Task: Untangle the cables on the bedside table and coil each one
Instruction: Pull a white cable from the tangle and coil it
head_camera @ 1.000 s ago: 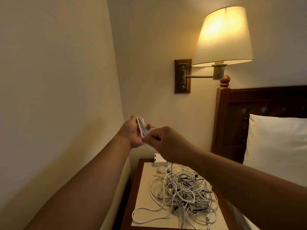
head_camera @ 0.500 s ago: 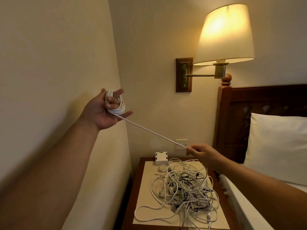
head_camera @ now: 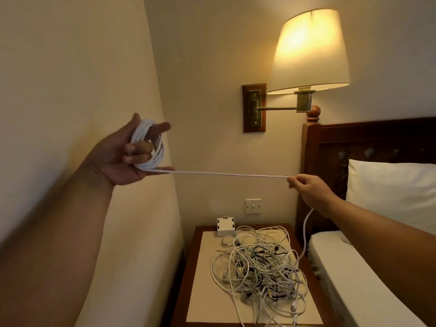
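Left hand (head_camera: pixel 122 159) grips the coil (head_camera: pixel 160 154); right hand (head_camera: pixel 309 188) pinches the cable (head_camera: pixel 231 174) taut, probably so each loop winds snug, clear of the tangle (head_camera: pixel 259 265).

We see a dark wooden bedside table (head_camera: pixel 188 279) topped with a pale mat (head_camera: pixel 203 298) that covers most of its surface. At the mat's far left corner sits a small white box (head_camera: pixel 226 227). A tangle of cables (head_camera: pixel 259 267), mostly white with some black strands, fills the mat's middle and right, reaching its near edge. One white cable (head_camera: pixel 305 239) rises off the tangle's right side.
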